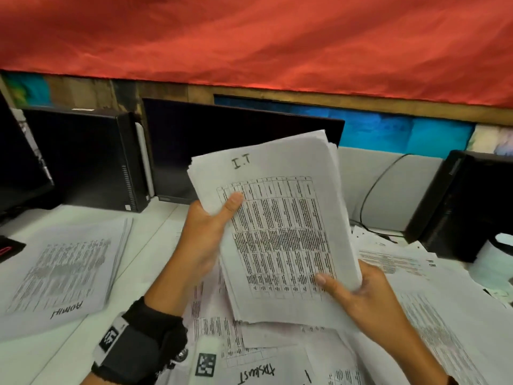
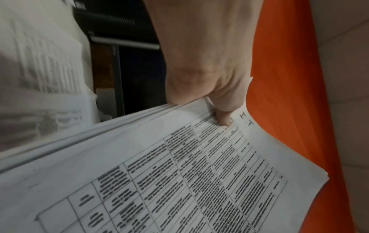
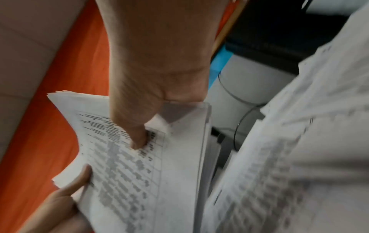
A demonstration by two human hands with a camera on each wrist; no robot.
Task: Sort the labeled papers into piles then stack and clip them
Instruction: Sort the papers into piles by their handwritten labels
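A thick stack of printed sheets (image 1: 280, 218) with "I.T" handwritten at the top is held up off the desk, tilted. My left hand (image 1: 206, 226) grips its left edge, thumb on the top sheet; the left wrist view shows that thumb on the stack (image 2: 179, 173). My right hand (image 1: 352, 290) grips the lower right corner, thumb on top, fingers behind, as the right wrist view shows on the stack (image 3: 149, 181). A neat pile labeled "Admin" (image 1: 61, 270) lies flat at the left. Loose sheets (image 1: 433, 315), one marked "H.R", spread at the right.
More loose sheets, one labeled "Tasklist" (image 1: 255, 365), lie under the held stack. A dark monitor (image 1: 216, 145) stands behind, a black computer case (image 1: 88, 157) at back left, another case (image 1: 466, 201) at right with a cable (image 1: 372, 195). The white desk (image 1: 155, 226) shows between the piles.
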